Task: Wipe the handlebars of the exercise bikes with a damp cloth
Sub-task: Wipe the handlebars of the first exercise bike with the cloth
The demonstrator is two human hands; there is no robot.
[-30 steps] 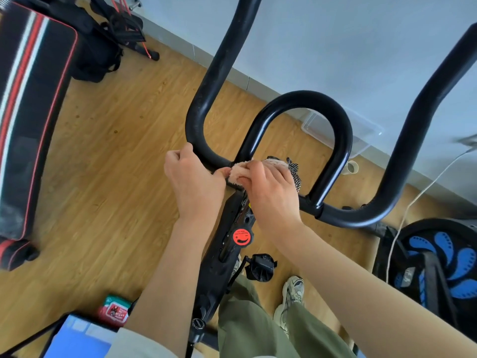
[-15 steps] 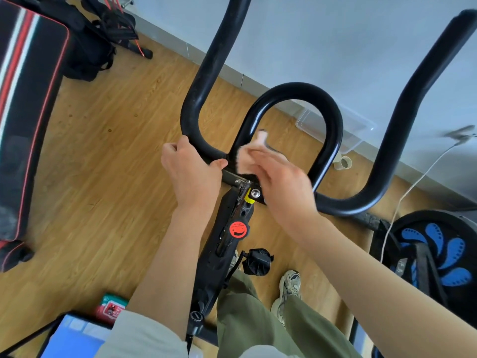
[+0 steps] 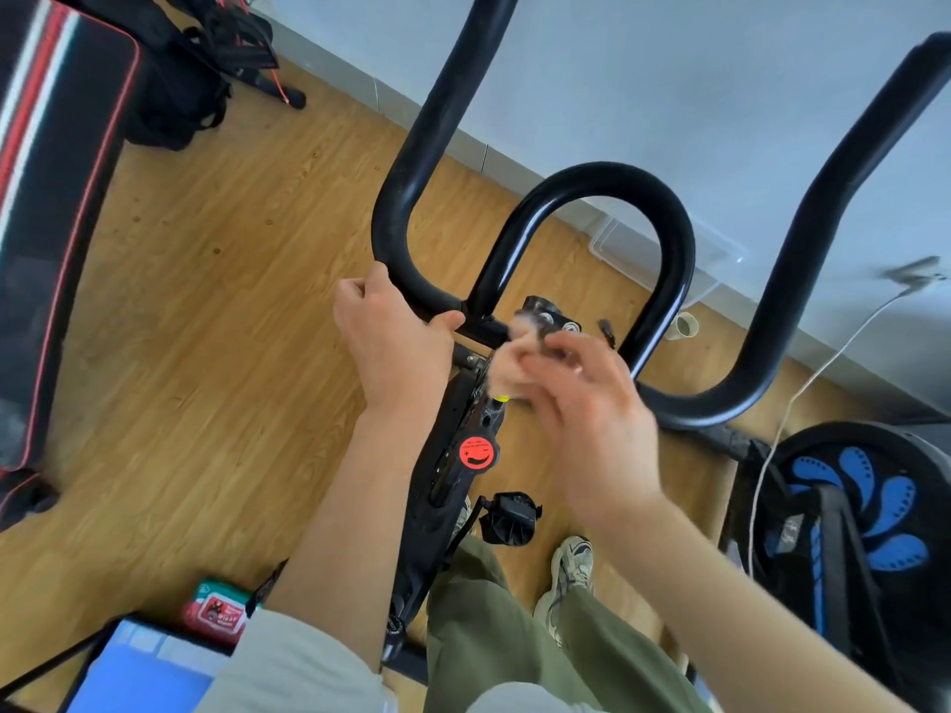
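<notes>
Black exercise-bike handlebars (image 3: pixel 664 239) curve in front of me, with a central loop and two side bars rising up. My left hand (image 3: pixel 393 342) grips the left bar at its lower bend. My right hand (image 3: pixel 586 398), blurred with motion, pinches a small pale cloth (image 3: pixel 507 373) just above the bike's stem, close to the centre clamp (image 3: pixel 548 313) and a little apart from the bar. The stem carries a red round sticker (image 3: pixel 477 451).
A striped black and red bench (image 3: pixel 56 198) stands at the left, black bags (image 3: pixel 195 54) behind it. A blue-patterned flywheel (image 3: pixel 864 522) and a white cable (image 3: pixel 803 393) are on the right. A wipes packet (image 3: pixel 218 609) lies on the wooden floor. A pedal (image 3: pixel 507 517) and my shoe (image 3: pixel 571 573) are below.
My right hand has lifted the cloth off the centre of the handlebars and drawn back toward me, uncovering the clamp. The left hand keeps its grip on the left bar.
</notes>
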